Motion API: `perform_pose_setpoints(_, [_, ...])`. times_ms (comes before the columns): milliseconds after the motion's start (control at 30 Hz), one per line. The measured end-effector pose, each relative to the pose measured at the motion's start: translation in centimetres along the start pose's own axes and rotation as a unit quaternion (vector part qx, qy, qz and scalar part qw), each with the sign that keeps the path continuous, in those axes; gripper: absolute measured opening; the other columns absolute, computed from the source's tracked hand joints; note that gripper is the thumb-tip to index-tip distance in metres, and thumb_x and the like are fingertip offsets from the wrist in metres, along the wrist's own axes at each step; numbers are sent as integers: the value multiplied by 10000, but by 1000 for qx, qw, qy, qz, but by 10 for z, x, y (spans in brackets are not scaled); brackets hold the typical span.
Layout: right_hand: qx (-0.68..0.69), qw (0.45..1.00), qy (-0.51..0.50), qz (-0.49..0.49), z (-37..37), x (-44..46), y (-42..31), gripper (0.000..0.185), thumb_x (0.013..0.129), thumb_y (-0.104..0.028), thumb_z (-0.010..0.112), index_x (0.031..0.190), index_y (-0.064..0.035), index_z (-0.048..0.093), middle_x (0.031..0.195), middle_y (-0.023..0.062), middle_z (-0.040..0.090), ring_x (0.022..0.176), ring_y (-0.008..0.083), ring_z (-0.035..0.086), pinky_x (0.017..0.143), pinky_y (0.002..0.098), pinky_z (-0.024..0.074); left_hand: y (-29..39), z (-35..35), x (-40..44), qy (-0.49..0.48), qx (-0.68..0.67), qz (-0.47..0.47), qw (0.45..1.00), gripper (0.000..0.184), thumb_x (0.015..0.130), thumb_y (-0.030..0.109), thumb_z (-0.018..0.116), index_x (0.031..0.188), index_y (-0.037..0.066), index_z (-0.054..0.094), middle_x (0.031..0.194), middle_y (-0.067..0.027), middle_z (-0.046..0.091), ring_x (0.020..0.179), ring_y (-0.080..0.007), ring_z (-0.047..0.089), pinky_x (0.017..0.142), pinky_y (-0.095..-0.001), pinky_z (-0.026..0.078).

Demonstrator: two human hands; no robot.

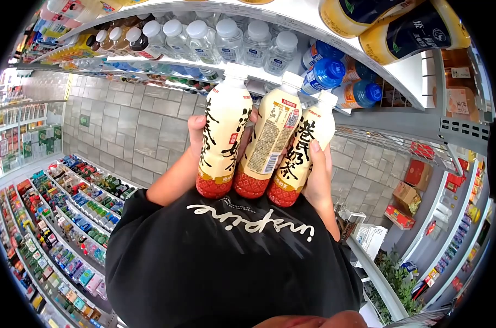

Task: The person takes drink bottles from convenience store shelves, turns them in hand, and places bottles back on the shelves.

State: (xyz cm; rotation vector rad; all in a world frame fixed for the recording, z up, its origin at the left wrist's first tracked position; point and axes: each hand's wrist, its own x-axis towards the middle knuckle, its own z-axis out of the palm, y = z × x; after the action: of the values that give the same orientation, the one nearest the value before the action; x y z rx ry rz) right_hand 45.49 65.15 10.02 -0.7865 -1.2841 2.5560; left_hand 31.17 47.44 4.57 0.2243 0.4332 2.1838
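Three milk tea bottles stand side by side in front of my chest, each with a white cap, cream label and red base: a left bottle point(224, 136), a middle bottle point(267, 142) and a right bottle point(302, 150). My left hand point(196, 134) wraps the left bottle from its outer side, thumb at the edge and a fingertip showing between it and the middle one. Around the right bottle's outer side closes my right hand point(318, 177), thumb on the label. The middle bottle sits between the other two, its barcode side facing me. Most fingers are hidden behind the bottles.
Ahead is a shelf point(302, 11) with rows of clear water bottles point(229, 41), blue-capped bottles point(323, 75) and large yellow-and-navy bottles point(417, 33). Stocked shelves point(67, 218) line the left. Cardboard boxes point(406, 197) and a leafy plant point(392, 279) stand at right on grey tiles point(144, 120).
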Motion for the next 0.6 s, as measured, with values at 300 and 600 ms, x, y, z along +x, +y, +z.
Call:
perform_pose_setpoints(300, [-3,1000,-5,-1,2,-6,2,444,1039,-265,548,1383,-19,413,1097,141,619,861,216,677,729,372,604,-12,-11,-12,27,-44,-26,998,823,792,660,635,1248,-16,533,1117,-157,615,600,-152,615,462,-258,499])
perform_pose_setpoints(600, [15,1000,-6,-1,-6,-13,7,458,1022,-245,578,1380,-26,395,1085,157,621,863,248,685,733,395,616,-12,1,-11,36,-4,9,999,795,812,649,621,1259,-3,532,1101,-159,619,600,-154,615,460,-252,492])
